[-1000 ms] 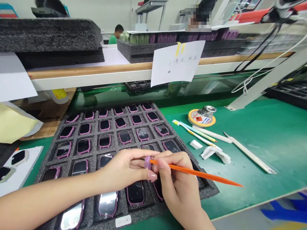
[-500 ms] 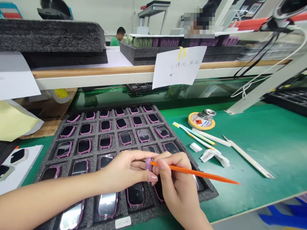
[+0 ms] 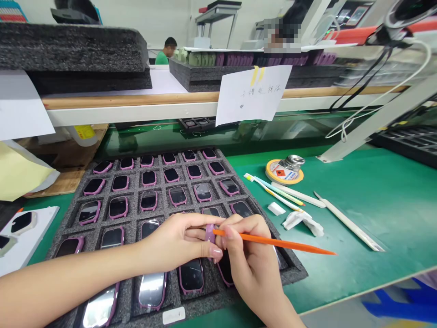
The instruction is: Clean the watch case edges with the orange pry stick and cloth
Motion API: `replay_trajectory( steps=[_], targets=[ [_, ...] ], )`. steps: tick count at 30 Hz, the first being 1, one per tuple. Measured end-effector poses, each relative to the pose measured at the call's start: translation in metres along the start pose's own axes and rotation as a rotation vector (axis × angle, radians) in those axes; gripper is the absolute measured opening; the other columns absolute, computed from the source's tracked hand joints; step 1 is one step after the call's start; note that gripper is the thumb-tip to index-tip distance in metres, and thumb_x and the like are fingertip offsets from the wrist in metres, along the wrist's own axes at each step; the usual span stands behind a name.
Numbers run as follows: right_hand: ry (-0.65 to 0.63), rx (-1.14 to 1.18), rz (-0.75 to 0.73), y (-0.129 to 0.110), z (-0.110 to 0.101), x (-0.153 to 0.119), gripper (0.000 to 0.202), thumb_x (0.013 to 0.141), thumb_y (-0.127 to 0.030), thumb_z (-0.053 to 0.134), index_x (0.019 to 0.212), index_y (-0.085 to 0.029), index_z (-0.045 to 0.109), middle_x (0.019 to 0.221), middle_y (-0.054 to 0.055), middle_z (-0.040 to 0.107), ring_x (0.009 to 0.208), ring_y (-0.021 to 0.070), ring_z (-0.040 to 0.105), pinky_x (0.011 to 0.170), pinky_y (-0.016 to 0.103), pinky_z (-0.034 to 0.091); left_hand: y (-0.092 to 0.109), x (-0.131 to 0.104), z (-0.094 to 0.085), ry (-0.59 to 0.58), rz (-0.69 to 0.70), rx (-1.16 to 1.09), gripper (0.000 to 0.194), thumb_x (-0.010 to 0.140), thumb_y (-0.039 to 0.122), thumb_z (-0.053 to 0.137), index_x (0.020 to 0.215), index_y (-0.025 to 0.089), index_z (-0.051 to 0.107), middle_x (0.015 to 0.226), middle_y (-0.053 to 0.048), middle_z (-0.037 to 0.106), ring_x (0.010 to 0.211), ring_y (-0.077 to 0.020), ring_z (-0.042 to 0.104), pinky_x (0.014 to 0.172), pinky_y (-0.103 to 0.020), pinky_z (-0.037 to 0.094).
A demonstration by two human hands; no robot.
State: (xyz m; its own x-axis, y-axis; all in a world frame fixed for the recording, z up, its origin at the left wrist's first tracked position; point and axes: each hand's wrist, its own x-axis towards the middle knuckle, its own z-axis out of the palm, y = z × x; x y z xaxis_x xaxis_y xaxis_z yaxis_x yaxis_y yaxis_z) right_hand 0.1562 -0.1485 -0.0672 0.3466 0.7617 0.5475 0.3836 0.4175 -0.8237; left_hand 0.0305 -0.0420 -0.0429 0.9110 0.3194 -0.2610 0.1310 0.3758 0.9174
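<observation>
Between the fingers and thumb of my left hand [image 3: 180,239] is a purple watch case [image 3: 210,233], held edge-on above the tray. My right hand [image 3: 254,255] pinches a thin orange pointed stick [image 3: 287,245]. One end of the stick meets the purple edge of the case, and its tapered end points right. Below both hands lies a black foam tray [image 3: 131,255], whose compartments hold several purple watch cases with dark glossy faces [image 3: 177,196]. My hands and forearm cover part of the tray.
Right of the tray lie toothbrushes [image 3: 278,193], a white block [image 3: 276,208], crumpled tissue [image 3: 303,223], a pale-handled blade [image 3: 351,223] and a tape roll with a metal-topped container [image 3: 285,171]. A shelf [image 3: 136,114] crosses above. Two people are beyond it.
The camera view has shifted slightly, so the scene sits a little further left. Both hands keep their hold, with the stick still against the case.
</observation>
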Motion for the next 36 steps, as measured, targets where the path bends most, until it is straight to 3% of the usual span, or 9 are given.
replay_trajectory(
  steps=[12, 23, 26, 31, 36],
  targets=[
    [-0.002, -0.017, 0.017, -0.0018, 0.0004, -0.0026, 0.018, 0.105, -0.017, 0.044, 0.089, -0.025, 0.043, 0.067, -0.005, 0.054, 0.068, 0.0126, 0.061, 0.062, 0.023, 0.049, 0.0038, 0.0024, 0.0022, 0.007, -0.011, -0.032, 0.046, 0.075, 0.01, 0.078, 0.119, 0.022, 0.074, 0.085, 0.001, 0.075, 0.076, -0.0107, 0.069, 0.08, -0.024, 0.057],
    [0.0, -0.002, 0.027, -0.0018, -0.0001, -0.0022, 0.018, 0.105, -0.017, 0.042, 0.089, -0.025, 0.044, 0.067, -0.005, 0.053, 0.065, 0.0113, 0.058, 0.064, 0.024, 0.05, 0.0024, 0.0008, 0.002, -0.003, -0.01, -0.038, 0.048, 0.077, 0.011, 0.078, 0.123, 0.025, 0.072, 0.095, -0.001, 0.076, 0.078, -0.0114, 0.069, 0.081, -0.026, 0.057],
    [0.021, 0.016, 0.028, -0.0021, 0.0006, -0.0021, 0.019, 0.106, -0.018, 0.041, 0.088, -0.025, 0.042, 0.067, -0.005, 0.054, 0.059, 0.0103, 0.055, 0.057, 0.022, 0.047, 0.0033, 0.0012, 0.0032, 0.007, -0.013, -0.049, 0.05, 0.076, 0.009, 0.078, 0.123, 0.026, 0.072, 0.091, 0.0, 0.076, 0.075, -0.0104, 0.068, 0.08, -0.025, 0.057],
    [0.007, -0.01, 0.029, -0.0011, 0.0013, -0.0021, 0.017, 0.105, -0.02, 0.043, 0.089, -0.025, 0.043, 0.068, -0.004, 0.053, 0.067, 0.0125, 0.06, 0.059, 0.023, 0.048, 0.0018, 0.0023, 0.0037, 0.01, -0.004, -0.038, 0.042, 0.077, 0.013, 0.079, 0.116, 0.024, 0.075, 0.086, 0.001, 0.075, 0.078, -0.0111, 0.069, 0.082, -0.025, 0.057],
    [0.039, -0.02, 0.022, -0.0015, 0.0006, 0.0005, 0.018, 0.105, -0.018, 0.043, 0.088, -0.025, 0.043, 0.069, -0.004, 0.053, 0.061, 0.0111, 0.055, 0.058, 0.023, 0.048, 0.0003, 0.0014, 0.0039, 0.009, -0.006, -0.06, 0.05, 0.077, 0.009, 0.078, 0.123, 0.026, 0.072, 0.089, 0.001, 0.075, 0.077, -0.0099, 0.068, 0.079, -0.023, 0.056]
  ],
)
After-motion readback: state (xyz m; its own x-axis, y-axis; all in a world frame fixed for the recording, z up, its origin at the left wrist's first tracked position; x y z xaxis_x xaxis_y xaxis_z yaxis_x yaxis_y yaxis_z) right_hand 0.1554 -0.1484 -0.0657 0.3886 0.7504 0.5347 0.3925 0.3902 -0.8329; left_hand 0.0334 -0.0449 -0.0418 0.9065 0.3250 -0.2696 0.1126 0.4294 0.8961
